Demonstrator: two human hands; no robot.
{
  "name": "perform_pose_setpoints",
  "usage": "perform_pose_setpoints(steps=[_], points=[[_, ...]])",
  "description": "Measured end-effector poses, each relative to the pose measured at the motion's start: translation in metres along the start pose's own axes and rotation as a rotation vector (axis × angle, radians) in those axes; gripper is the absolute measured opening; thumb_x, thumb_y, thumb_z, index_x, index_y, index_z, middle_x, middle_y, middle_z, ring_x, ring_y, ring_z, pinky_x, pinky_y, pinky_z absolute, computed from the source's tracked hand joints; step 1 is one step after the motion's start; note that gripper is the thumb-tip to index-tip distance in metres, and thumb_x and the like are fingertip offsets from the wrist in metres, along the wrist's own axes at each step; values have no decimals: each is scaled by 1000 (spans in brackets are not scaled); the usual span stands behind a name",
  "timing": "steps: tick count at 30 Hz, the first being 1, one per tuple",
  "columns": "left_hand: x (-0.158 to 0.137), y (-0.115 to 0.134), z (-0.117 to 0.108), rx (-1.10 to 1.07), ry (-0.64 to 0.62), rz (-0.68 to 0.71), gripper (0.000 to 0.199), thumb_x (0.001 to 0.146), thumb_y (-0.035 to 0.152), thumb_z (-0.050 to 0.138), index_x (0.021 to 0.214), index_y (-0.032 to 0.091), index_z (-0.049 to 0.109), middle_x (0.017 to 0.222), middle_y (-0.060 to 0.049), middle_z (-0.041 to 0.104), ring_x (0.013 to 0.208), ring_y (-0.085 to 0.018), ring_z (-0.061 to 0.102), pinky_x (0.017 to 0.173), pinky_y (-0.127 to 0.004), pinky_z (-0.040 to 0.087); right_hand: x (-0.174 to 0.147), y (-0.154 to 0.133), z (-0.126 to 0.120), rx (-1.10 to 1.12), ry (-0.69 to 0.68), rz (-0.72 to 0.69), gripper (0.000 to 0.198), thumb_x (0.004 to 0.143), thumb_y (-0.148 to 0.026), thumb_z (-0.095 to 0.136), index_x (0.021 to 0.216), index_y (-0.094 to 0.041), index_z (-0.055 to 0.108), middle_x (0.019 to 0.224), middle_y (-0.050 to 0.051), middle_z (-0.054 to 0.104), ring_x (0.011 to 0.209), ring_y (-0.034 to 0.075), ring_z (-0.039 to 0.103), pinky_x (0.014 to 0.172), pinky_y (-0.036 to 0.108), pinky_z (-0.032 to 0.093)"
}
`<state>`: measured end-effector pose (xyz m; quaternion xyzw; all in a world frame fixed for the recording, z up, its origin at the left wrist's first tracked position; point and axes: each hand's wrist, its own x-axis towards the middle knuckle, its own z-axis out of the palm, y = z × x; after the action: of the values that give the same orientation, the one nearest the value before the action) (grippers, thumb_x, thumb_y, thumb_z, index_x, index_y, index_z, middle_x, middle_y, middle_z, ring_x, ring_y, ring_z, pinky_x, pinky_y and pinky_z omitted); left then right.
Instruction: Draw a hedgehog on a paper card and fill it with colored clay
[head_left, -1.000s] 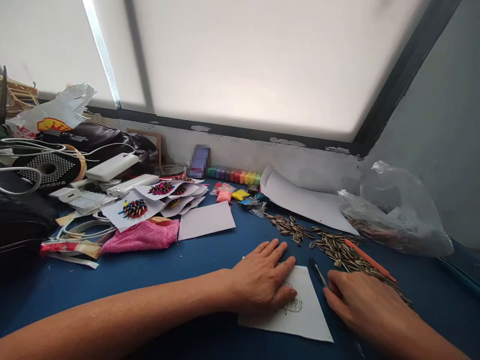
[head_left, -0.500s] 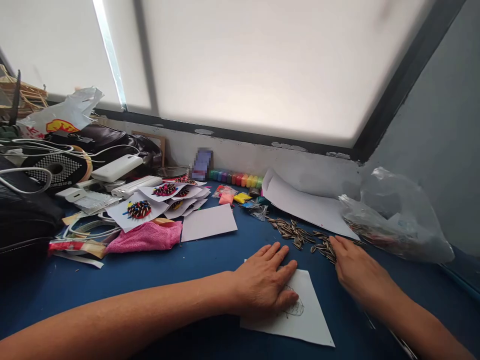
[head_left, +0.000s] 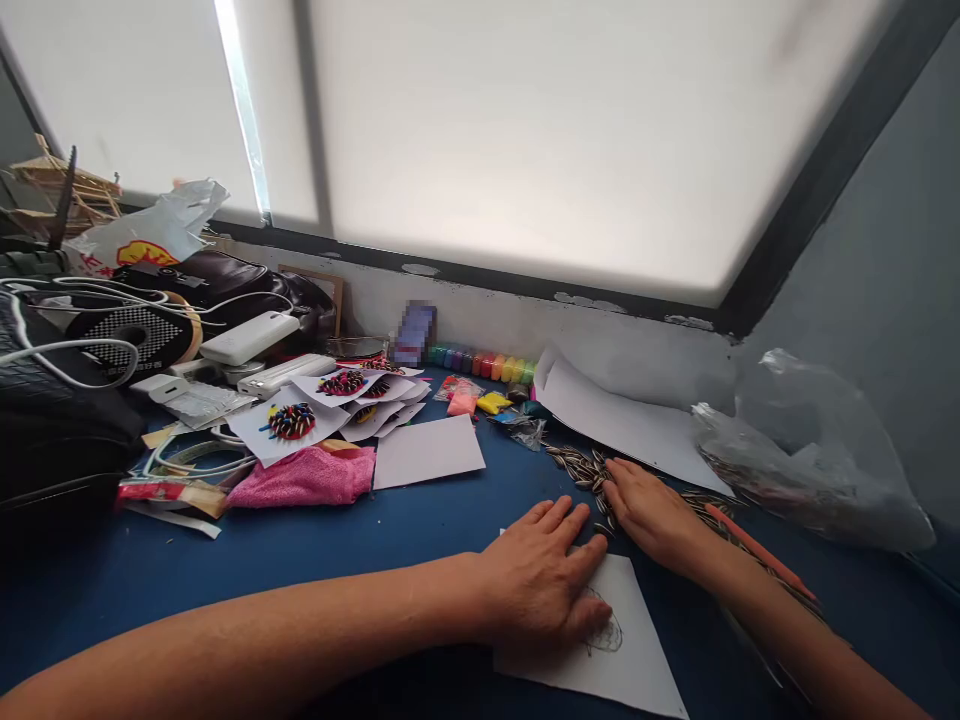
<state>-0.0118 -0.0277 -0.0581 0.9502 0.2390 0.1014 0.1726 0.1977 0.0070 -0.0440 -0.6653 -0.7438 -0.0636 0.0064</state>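
Note:
My left hand (head_left: 547, 580) lies flat with fingers spread on a white sheet of paper (head_left: 637, 665), over part of a line drawing (head_left: 609, 632). What is drawn under the palm and fingers stays hidden. My right hand (head_left: 649, 510) rests palm down on a loose pile of striped sunflower seeds (head_left: 577, 465), its fingers stretched out and touching the seeds. More seeds lie to the right, beyond my right forearm, beside a slim orange stick (head_left: 757, 550).
Left of the paper are a pink cloth (head_left: 307, 477), a blank card (head_left: 431, 452) and cards with seed-covered colourful figures (head_left: 292, 422). Jars of coloured clay (head_left: 487, 365) line the wall. Large paper sheets (head_left: 615, 415) and a clear plastic bag (head_left: 810, 470) sit at the right.
My right hand has moved left across the seeds, uncovering the orange stick and more seeds behind it. My left hand stays on the paper. The view has shifted slightly.

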Motion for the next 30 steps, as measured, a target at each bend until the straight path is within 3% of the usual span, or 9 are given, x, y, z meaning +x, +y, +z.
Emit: perform_pose_setpoints(steps=[17, 30], points=[[0, -3, -1, -24, -8, 13, 67, 98, 54, 29, 149, 10, 29, 157, -23, 14, 146, -38, 8, 117, -53, 16, 78, 10, 3, -53, -103, 202, 34, 94, -34, 60, 123, -18, 58, 123, 8, 61, 101, 21, 64, 84, 43, 54], [0, -1, -3, -15, -15, 6, 68, 98, 54, 28, 150, 10, 29, 158, -21, 16, 146, -37, 10, 117, -51, 18, 63, -3, -6, -49, -96, 89, 32, 94, -34, 59, 122, -18, 59, 122, 8, 62, 101, 21, 64, 85, 42, 54]])
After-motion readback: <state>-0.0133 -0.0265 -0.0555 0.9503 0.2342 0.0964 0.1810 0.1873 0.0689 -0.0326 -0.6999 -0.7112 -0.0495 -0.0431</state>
